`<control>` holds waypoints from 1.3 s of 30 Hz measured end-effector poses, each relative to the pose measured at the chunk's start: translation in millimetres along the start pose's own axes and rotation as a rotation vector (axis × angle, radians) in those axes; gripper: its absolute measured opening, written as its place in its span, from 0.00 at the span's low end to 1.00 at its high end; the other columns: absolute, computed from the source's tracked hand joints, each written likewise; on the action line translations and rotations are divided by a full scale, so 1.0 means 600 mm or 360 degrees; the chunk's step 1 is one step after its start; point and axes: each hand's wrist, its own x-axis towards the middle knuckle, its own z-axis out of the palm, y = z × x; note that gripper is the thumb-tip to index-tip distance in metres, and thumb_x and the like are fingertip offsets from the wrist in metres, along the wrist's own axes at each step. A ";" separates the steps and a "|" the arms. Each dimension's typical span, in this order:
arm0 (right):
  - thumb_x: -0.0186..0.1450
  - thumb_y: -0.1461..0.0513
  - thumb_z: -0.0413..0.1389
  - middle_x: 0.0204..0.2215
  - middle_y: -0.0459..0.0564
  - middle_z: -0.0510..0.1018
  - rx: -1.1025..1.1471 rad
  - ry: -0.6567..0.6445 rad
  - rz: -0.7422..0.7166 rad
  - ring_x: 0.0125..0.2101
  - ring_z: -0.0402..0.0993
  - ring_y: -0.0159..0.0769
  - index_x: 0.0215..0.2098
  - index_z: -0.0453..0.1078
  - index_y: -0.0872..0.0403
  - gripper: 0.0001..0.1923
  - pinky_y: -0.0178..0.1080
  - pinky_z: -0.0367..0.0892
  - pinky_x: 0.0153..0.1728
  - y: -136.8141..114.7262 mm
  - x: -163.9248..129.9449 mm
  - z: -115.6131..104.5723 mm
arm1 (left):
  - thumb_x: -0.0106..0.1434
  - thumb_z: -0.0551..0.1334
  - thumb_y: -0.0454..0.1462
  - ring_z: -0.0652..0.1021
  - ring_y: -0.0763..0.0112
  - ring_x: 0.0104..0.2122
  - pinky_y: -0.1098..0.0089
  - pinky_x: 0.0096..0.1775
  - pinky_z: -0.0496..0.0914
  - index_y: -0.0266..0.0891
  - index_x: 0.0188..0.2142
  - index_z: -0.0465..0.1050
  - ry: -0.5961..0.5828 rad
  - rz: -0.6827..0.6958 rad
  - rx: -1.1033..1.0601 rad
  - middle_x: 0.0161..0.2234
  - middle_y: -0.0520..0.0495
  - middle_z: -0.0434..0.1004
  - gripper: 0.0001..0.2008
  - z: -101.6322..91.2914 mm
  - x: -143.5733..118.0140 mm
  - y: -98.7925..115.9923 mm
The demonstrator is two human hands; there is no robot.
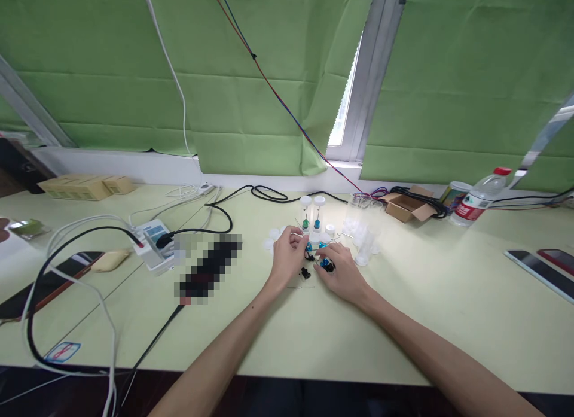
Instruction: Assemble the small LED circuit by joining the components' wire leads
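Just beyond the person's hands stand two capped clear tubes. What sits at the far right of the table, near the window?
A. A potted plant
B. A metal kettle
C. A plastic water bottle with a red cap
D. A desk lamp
C: a clear plastic water bottle with a red cap and red label lies tilted by the window, right of the open cardboard box and far from the two capped tubes.

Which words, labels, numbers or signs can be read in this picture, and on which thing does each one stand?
No text can be read.
Red-and-white label of the clear plastic water bottle with the red cap: print too small.
White power strip with the blue panel: marks blurred.
Blue-edged sticker with a red sign, on the pale green table: not legible.
Yellow cardboard boxes: no print to tell.
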 end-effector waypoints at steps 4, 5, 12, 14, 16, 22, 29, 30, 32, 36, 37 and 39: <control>0.63 0.64 0.56 0.30 0.49 0.74 -0.0055 0.0095 0.0006 0.35 0.69 0.41 0.37 0.71 0.53 0.04 0.44 0.62 0.42 0.002 0.003 -0.004 | 0.61 0.62 0.44 0.73 0.73 0.19 0.74 0.24 0.66 0.44 0.40 0.57 0.0044 -0.0081 -0.0087 0.22 0.57 0.72 0.15 -0.001 -0.004 0.007; 0.63 0.64 0.55 0.28 0.49 0.73 -0.0056 0.0124 0.0025 0.33 0.69 0.40 0.35 0.70 0.53 0.03 0.42 0.63 0.40 0.002 0.004 -0.004 | 0.61 0.61 0.44 0.73 0.73 0.19 0.74 0.24 0.66 0.44 0.41 0.56 0.0044 -0.0086 -0.0112 0.22 0.58 0.72 0.16 -0.001 -0.004 0.007; 0.66 0.62 0.52 0.17 0.43 0.68 -0.0165 0.0018 0.0231 0.20 0.64 0.32 0.26 0.66 0.53 0.10 0.35 0.55 0.24 0.001 0.001 -0.003 | 0.61 0.61 0.45 0.72 0.74 0.17 0.74 0.22 0.65 0.42 0.38 0.63 -0.0065 -0.0124 -0.0282 0.18 0.58 0.69 0.13 -0.001 0.003 0.003; 0.65 0.62 0.52 0.17 0.43 0.70 -0.0200 -0.0041 0.0251 0.19 0.65 0.32 0.26 0.67 0.53 0.09 0.34 0.55 0.24 0.000 0.000 -0.001 | 0.60 0.62 0.46 0.72 0.74 0.17 0.73 0.23 0.66 0.39 0.36 0.67 -0.0102 -0.0172 -0.0302 0.18 0.55 0.69 0.13 -0.001 0.006 0.000; 0.64 0.62 0.53 0.18 0.42 0.72 -0.0204 -0.0107 0.0253 0.19 0.66 0.32 0.29 0.68 0.53 0.07 0.34 0.54 0.24 0.000 0.000 -0.001 | 0.58 0.64 0.47 0.72 0.75 0.17 0.72 0.24 0.67 0.37 0.34 0.70 -0.0115 -0.0253 -0.0351 0.19 0.52 0.72 0.15 -0.001 0.009 -0.005; 0.62 0.65 0.54 0.21 0.43 0.75 -0.0130 -0.0264 0.0209 0.22 0.69 0.32 0.30 0.69 0.52 0.03 0.33 0.56 0.25 0.000 0.000 -0.002 | 0.57 0.66 0.45 0.74 0.76 0.21 0.72 0.28 0.69 0.34 0.31 0.74 -0.0137 -0.0502 -0.0560 0.24 0.47 0.75 0.15 0.000 0.008 -0.009; 0.63 0.65 0.53 0.24 0.44 0.76 0.0016 -0.0355 0.0154 0.25 0.70 0.33 0.35 0.71 0.52 0.04 0.34 0.59 0.28 -0.006 0.000 -0.005 | 0.57 0.68 0.42 0.76 0.74 0.23 0.71 0.31 0.72 0.33 0.31 0.75 -0.0124 -0.0581 -0.0558 0.25 0.47 0.76 0.12 0.003 0.004 -0.001; 0.63 0.66 0.54 0.25 0.44 0.77 0.0031 -0.0358 0.0154 0.25 0.70 0.33 0.36 0.71 0.52 0.05 0.34 0.60 0.29 -0.006 0.000 -0.006 | 0.57 0.68 0.41 0.76 0.74 0.24 0.71 0.31 0.72 0.33 0.31 0.75 -0.0125 -0.0576 -0.0566 0.25 0.47 0.76 0.11 0.003 0.003 0.001; 0.62 0.66 0.54 0.26 0.44 0.77 0.0045 -0.0355 0.0154 0.26 0.70 0.33 0.37 0.71 0.52 0.06 0.34 0.61 0.29 -0.007 0.000 -0.006 | 0.55 0.69 0.41 0.77 0.73 0.24 0.70 0.32 0.73 0.34 0.30 0.75 -0.0122 -0.0572 -0.0581 0.25 0.47 0.76 0.12 0.003 0.002 0.006; 0.62 0.67 0.55 0.29 0.46 0.77 0.0012 -0.0353 0.0156 0.28 0.71 0.34 0.36 0.72 0.53 0.06 0.34 0.61 0.30 -0.004 0.000 -0.004 | 0.54 0.71 0.40 0.77 0.73 0.23 0.69 0.33 0.74 0.34 0.31 0.75 -0.0120 -0.0603 -0.0577 0.25 0.47 0.76 0.11 0.002 0.001 0.009; 0.62 0.67 0.55 0.29 0.46 0.77 0.0001 -0.0352 0.0151 0.28 0.71 0.34 0.36 0.72 0.53 0.06 0.35 0.61 0.30 -0.002 0.000 -0.003 | 0.54 0.71 0.39 0.77 0.72 0.23 0.68 0.33 0.74 0.34 0.31 0.75 -0.0119 -0.0605 -0.0569 0.25 0.47 0.76 0.11 0.002 0.001 0.008; 0.63 0.67 0.54 0.29 0.47 0.77 -0.0026 -0.0356 0.0147 0.29 0.71 0.35 0.36 0.72 0.53 0.06 0.35 0.61 0.30 0.002 0.000 -0.001 | 0.54 0.71 0.39 0.78 0.72 0.24 0.68 0.34 0.74 0.34 0.32 0.75 -0.0116 -0.0597 -0.0566 0.26 0.46 0.76 0.10 0.003 0.001 0.006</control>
